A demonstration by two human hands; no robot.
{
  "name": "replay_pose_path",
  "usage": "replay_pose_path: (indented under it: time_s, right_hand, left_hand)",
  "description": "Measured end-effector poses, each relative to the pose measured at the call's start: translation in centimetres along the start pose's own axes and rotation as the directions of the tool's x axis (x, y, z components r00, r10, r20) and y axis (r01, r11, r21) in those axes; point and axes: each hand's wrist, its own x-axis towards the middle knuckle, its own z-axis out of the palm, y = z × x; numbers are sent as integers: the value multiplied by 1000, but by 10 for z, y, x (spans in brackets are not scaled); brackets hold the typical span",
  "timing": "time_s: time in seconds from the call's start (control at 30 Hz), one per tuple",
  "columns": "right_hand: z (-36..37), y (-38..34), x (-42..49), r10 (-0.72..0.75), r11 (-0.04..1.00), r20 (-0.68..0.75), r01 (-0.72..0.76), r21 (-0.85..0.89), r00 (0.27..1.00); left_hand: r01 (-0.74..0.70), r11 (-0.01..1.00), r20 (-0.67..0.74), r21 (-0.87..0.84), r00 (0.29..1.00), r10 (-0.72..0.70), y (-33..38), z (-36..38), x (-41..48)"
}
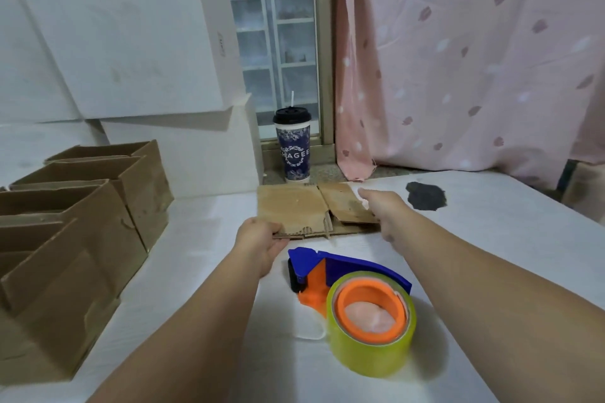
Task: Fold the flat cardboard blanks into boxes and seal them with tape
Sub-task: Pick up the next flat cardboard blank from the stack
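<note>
Where the flat cardboard blank point(294, 206) lies mid-table point(209, 321), my left hand point(258, 239) pinches its near left corner, my right hand point(383, 211) sits at its right edge, blurred, grip not discernible; tape dispenser point(350, 291) just nearer me; folded boxes point(82, 206) left; cup point(292, 147) behind.

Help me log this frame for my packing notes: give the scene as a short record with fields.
blank: unfolded, on the table, between both hands
left hand: grips the blank's near left edge
right hand: at the blank's right side, blurred; grip unclear
tape dispenser: lying on the table, nearer than the blank, untouched
boxes: open-topped, in a row at the left
cup: lidded, with straw, behind the blank
stage: this blank not yet folded
</note>
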Motion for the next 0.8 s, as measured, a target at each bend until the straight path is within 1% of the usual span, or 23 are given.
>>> replay_pose_path:
  time_s: [0.07, 0.13, 0.17, 0.23, 0.3, 0.37, 0.4, 0.47, 0.5, 0.57, 0.63, 0.7, 0.73, 0.8]
  right_hand:
    - [-1, 0, -6, -5, 999, 66, 8, -45, 998]
    - [2, -3, -16, -31, 998, 104, 36, -47, 994]
    - [5, -5, -20, -54, 998, 104, 57, -24, 993]
    - [12, -10, -27, -122, 991, 86, 116, 70, 989]
    - [22, -17, -40, -211, 970, 96, 196, 143, 973]
    - [33, -24, -59, -290, 951, 132, 269, 154, 948]
    - [39, -28, -69, -323, 942, 147, 303, 145, 935]
    - [51, -35, -91, -378, 924, 191, 355, 141, 906]
    - [56, -38, -103, -403, 914, 226, 380, 139, 887]
    - [64, -40, -124, -441, 897, 285, 430, 103, 851]
    - [71, -37, -135, -468, 874, 317, 485, 30, 825]
    - [79, -30, -146, -514, 828, 378, 560, -16, 770]
    - [83, -26, -153, -528, 809, 428, 588, -11, 734]
    - [91, -16, -162, -520, 803, 526, 595, 32, 673]
  left_hand:
    - [-62, 997, 55, -40, 996, 64, 0, -10, -8]
    - [-177, 983, 104, -48, 978, 181, 0, -20, -17]
    - [-241, 970, 116, -37, 963, 244, 1, -25, -23]
    - [-372, 928, 85, 34, 926, 368, 5, -33, -36]
    - [-483, 864, 47, 142, 875, 481, 11, -41, -51]
    - [-538, 806, -16, 247, 830, 558, 18, -52, -65]
    - [-577, 764, -30, 288, 792, 610, 22, -58, -73]
    - [-677, 648, -22, 349, 685, 728, 32, -71, -91]
    - [-704, 606, -33, 371, 642, 766, 38, -78, -100]
    - [-726, 578, -62, 373, 602, 796, 48, -96, -113]
    - [-737, 589, -64, 331, 605, 793, 52, -115, -123]
    - [-732, 602, -79, 319, 612, 787, 50, -130, -135]
    - [-738, 589, -90, 330, 596, 798, 46, -135, -142]
    - [-758, 546, -98, 358, 551, 829, 34, -138, -157]
